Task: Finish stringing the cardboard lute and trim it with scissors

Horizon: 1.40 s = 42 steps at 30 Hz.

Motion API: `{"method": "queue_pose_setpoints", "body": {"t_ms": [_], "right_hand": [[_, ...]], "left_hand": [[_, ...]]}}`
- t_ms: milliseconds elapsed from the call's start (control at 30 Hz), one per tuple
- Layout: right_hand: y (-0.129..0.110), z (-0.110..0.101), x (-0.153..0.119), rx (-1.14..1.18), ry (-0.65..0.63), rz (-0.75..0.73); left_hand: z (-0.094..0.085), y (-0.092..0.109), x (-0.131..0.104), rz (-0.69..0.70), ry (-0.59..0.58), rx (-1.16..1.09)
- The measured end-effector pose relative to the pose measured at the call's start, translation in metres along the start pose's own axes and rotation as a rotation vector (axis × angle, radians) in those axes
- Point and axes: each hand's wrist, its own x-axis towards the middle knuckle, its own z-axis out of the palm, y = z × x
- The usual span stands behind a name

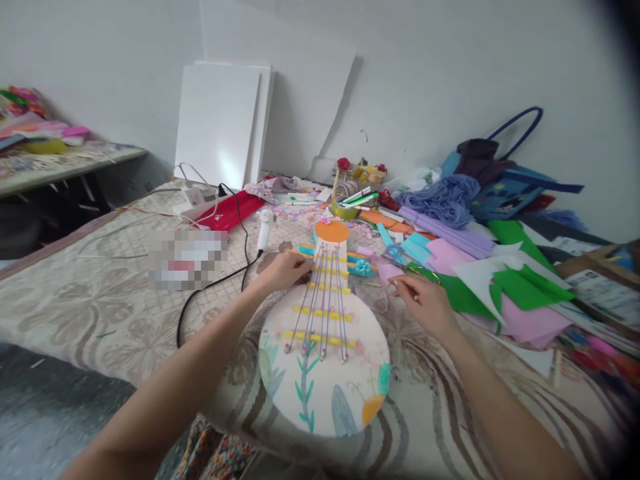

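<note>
A handmade paper lute (325, 393) lies on the patterned tablecloth, its round painted body toward me and its orange-tipped head pointing away. Purple strings run along it over several yellow strips. Blue and orange pegs (363, 267) stick out on both sides of the neck; a blue flower ornament sits at the right. My left hand (286, 272) is closed beside the neck, just below the left pegs, fingertips partly hidden. To the right of the neck, apart from the lute, my right hand (424, 299) has its fingers curled together; anything in them is too small to make out.
Left of the lute lies a white glue gun (265, 230) with a black cable. Behind is a green bowl of markers (346, 211). Coloured paper sheets (530, 287) and blue yarn (445, 200) pile up at right. White boards (217, 123) lean on the wall.
</note>
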Motion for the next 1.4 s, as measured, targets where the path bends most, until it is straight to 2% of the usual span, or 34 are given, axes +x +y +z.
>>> {"method": "queue_pose_setpoints", "body": {"t_ms": [133, 233, 300, 400, 500, 600, 700, 1000, 1400], "right_hand": [[-0.005, 0.0, 0.0, 0.067, 0.011, 0.021], [-0.031, 0.001, -0.005, 0.183, 0.014, -0.059], [-0.052, 0.001, -0.009, 0.267, -0.011, -0.167], [-0.079, -0.001, -0.018, 0.366, -0.161, -0.36], [-0.094, -0.002, -0.025, 0.428, -0.315, -0.472], [-0.099, -0.002, -0.029, 0.438, -0.387, -0.498], [-0.102, -0.002, -0.029, 0.422, -0.402, -0.512], [-0.11, 0.001, -0.03, 0.371, -0.4, -0.567], [-0.107, 0.005, -0.033, 0.335, -0.378, -0.59]], "left_hand": [[0.0, 0.001, -0.001, -0.003, 0.004, -0.003], [-0.001, 0.002, -0.002, -0.008, 0.006, 0.003], [0.0, 0.003, -0.002, -0.011, 0.01, 0.009], [0.0, 0.003, -0.001, -0.009, 0.005, -0.004], [0.001, 0.003, -0.001, 0.004, 0.007, 0.003], [0.001, 0.005, -0.002, 0.01, 0.012, 0.013], [0.0, 0.008, -0.004, 0.0, 0.008, 0.01], [0.0, 0.009, -0.004, 0.028, 0.025, 0.085], [-0.001, 0.008, -0.005, 0.034, 0.04, 0.103]]}}
